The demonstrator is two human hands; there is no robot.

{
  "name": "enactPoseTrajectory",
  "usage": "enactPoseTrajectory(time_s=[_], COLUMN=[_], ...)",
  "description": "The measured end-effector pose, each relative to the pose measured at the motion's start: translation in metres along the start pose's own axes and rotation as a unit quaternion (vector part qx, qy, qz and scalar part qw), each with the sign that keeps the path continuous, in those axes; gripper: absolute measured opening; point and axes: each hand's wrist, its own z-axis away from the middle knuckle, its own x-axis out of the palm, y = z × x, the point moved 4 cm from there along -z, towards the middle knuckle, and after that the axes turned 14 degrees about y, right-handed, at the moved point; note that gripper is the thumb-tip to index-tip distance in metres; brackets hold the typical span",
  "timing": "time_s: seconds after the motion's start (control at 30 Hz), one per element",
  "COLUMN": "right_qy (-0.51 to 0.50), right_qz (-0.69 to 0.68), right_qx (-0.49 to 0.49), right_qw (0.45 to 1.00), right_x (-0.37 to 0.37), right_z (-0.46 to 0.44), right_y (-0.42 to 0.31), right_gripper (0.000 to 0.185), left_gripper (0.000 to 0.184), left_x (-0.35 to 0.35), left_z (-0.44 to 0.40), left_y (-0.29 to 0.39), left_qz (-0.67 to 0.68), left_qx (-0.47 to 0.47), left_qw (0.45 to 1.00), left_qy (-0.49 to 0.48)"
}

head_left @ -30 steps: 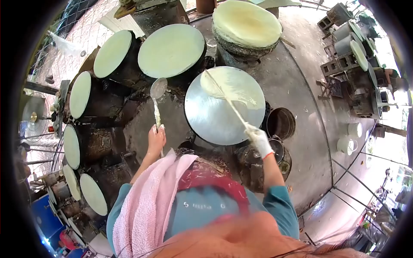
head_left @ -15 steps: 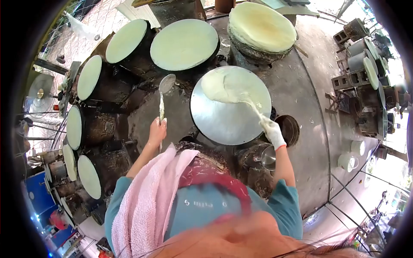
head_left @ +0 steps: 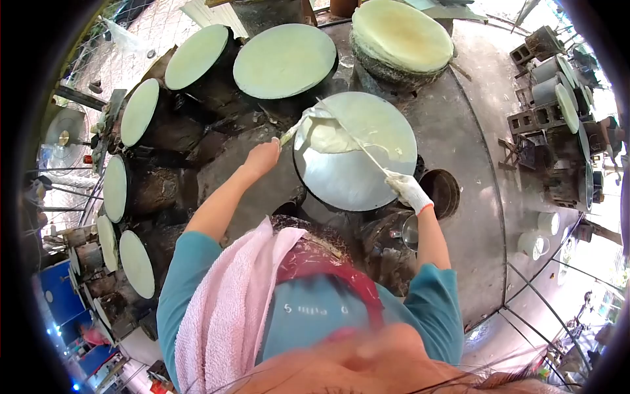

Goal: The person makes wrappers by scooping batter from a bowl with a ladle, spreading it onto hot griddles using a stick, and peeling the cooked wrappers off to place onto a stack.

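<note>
My left hand (head_left: 264,156) is closed around the batter-smeared handle of a ladle (head_left: 287,136). Its bowl end reaches over the upper left of a round metal griddle (head_left: 344,190) and is partly lost in pale batter. On my right hand (head_left: 408,189) is a white glove, and it grips a long thin stick (head_left: 359,140). The stick slants up and left across the griddle, its far tip near the ladle's bowl. A thick patch of whitish batter (head_left: 333,139) lies on the griddle's upper half, with a thinner layer to its right. Bare metal shows in the lower half.
Round plates coated pale green-white stand around me: one at the back (head_left: 284,61), another at the back left (head_left: 199,56). At the back right sits a thick pale disc stack (head_left: 401,36). A dark pot (head_left: 440,195) and metal mug (head_left: 410,233) are beside the griddle.
My left hand has swung forward and right, bringing the ladle from beside the griddle to over it. My right hand has shifted slightly left, and its stick now points farther across the batter.
</note>
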Motion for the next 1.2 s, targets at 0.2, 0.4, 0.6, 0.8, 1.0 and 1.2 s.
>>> enactPoseTrajectory(time_s=[0.2,0.4,0.6,0.8,1.0,1.2], right_qy=[-0.062,0.02,0.068,0.296,0.517,0.418], right_qz=[0.123,-0.324,-0.466,-0.335,-0.086,-0.153], right_qx=[0.064,0.147,0.079,0.064,0.052,-0.043], right_qw=[0.988,0.934,0.879,0.892,0.85,0.894], right_x=[0.013,0.087,0.267,0.384,0.324,0.326], right_z=[0.057,0.148,0.097,-0.006,0.023,0.065], right_y=[0.024,0.094,0.027,0.01,0.094,0.046], right_gripper=[0.038,0.032,0.016,0.02,0.031,0.026], left_gripper=[0.019,0.02,0.017,0.011,0.014,0.016], left_x=[-0.021,0.006,-0.064,-0.09,-0.059,-0.054], left_z=[0.077,0.131,0.102,0.088,0.118,0.144], left_y=[-0.02,-0.02,-0.062,-0.155,-0.215,-0.208], left_qz=[-0.017,0.127,0.361,0.476,0.49,0.53], left_qx=[0.062,0.103,0.06,-0.054,-0.115,-0.174], left_qw=[0.994,0.976,0.93,0.873,0.861,0.829], left_qy=[-0.085,-0.146,-0.023,0.088,0.065,0.036])
